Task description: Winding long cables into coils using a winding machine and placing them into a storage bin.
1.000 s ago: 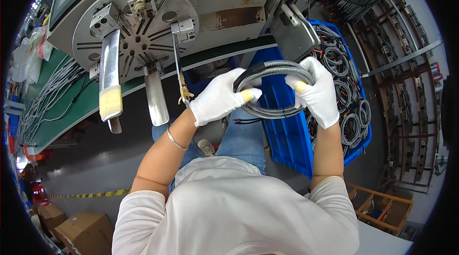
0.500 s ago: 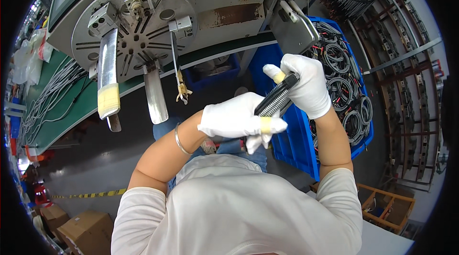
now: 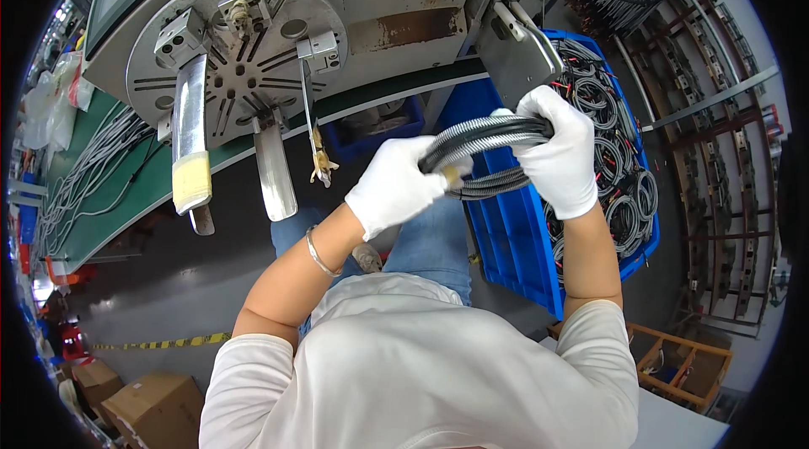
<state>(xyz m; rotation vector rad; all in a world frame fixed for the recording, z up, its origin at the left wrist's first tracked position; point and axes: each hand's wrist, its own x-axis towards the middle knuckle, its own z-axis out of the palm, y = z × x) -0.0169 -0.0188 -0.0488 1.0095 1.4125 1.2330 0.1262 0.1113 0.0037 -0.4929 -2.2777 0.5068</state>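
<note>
A coil of black cable [image 3: 493, 130] is held flat between both gloved hands in front of my chest. My left hand [image 3: 394, 185] grips the coil's left end, its fingers closed around the strands. At the coil's right end my right hand [image 3: 559, 150] is wrapped over the bundle. Both hands wear white gloves. The coil hangs just left of a blue bin [image 3: 514, 238] that holds several similar coiled cables [image 3: 619, 171].
A round grey winding plate [image 3: 236, 53] with metal arms stands on the machine at the upper left. A grey metal bracket [image 3: 518, 53] hangs above the coil. Loose grey wires lie on a green bench [image 3: 84, 188] at the left. Cardboard boxes [image 3: 126, 398] sit on the floor.
The coil was held open as a ring, then turned edge-on. Now it lies flattened, and my left hand has moved up from below to grip its left end.
</note>
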